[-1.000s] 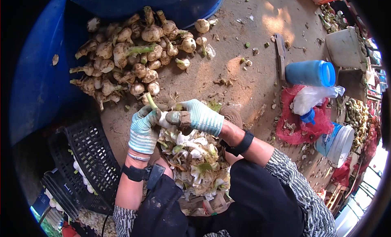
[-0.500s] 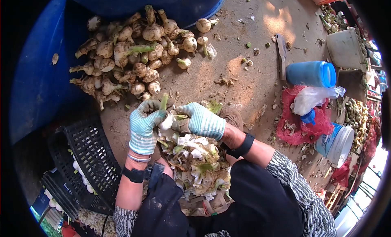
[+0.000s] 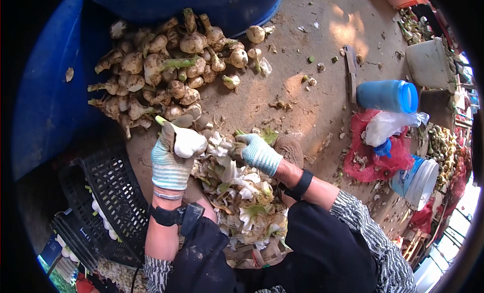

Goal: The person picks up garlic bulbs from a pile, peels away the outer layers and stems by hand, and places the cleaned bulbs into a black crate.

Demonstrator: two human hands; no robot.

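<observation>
My left hand point(image 3: 170, 166), in a striped glove with dirty fingertips, is closed around a clean white garlic bulb point(image 3: 189, 143) with a short green stem. Across from it, my right hand point(image 3: 259, 153), gloved the same way, has its fingers bent together on loose garlic skin point(image 3: 220, 144). Below both hands, a heap of peeled garlic skins point(image 3: 249, 205) lies between my legs. Beyond my left hand sits a pile of soil-covered garlic bulbs point(image 3: 166, 74) with cut stems.
A black plastic crate point(image 3: 113, 192) with white bulbs stands at lower left. Blue tubs point(image 3: 201, 8) rise behind the pile. To the right are a long flat tool point(image 3: 351, 74), a blue jar point(image 3: 385, 95), a red mesh bag point(image 3: 355, 164) and a white bucket point(image 3: 422, 179).
My hands have moved apart. My right hand has pulled skin off to the right, and the bulb in my left hand now shows bare and white, its stem tilted left.
</observation>
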